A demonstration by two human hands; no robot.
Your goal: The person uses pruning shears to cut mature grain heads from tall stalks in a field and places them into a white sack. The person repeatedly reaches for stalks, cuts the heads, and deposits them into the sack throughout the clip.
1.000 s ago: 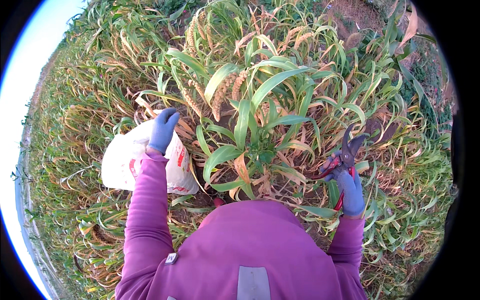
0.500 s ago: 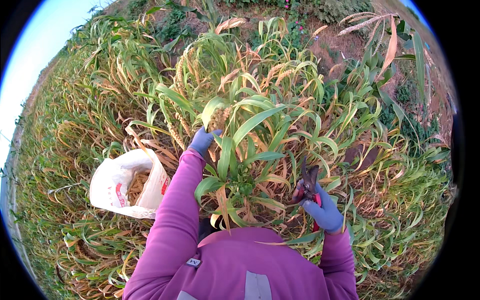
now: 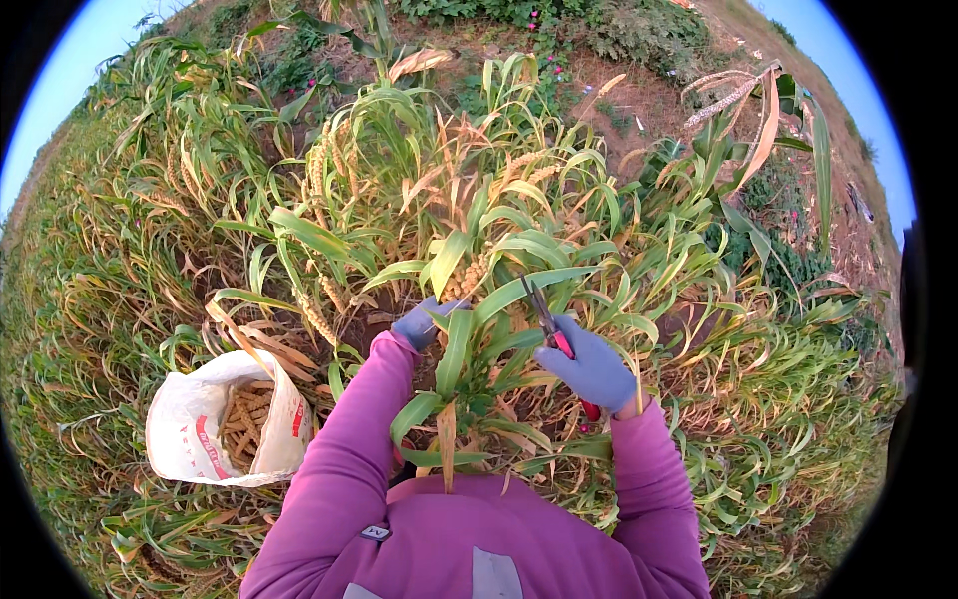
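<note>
Plainly, the right hand [image 3: 591, 371] grips shears [image 3: 548, 322]; the left hand [image 3: 419, 323], by seed heads [image 3: 465, 281], has an unclear hold.

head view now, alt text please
A blue-gloved left hand is at tan, knobbly seed heads among long green leaves, while the blue-gloved right hand holds red-handled pruning shears with dark blades. To the left, an open white sack with red print contains more tan, elongated seed heads.
</note>
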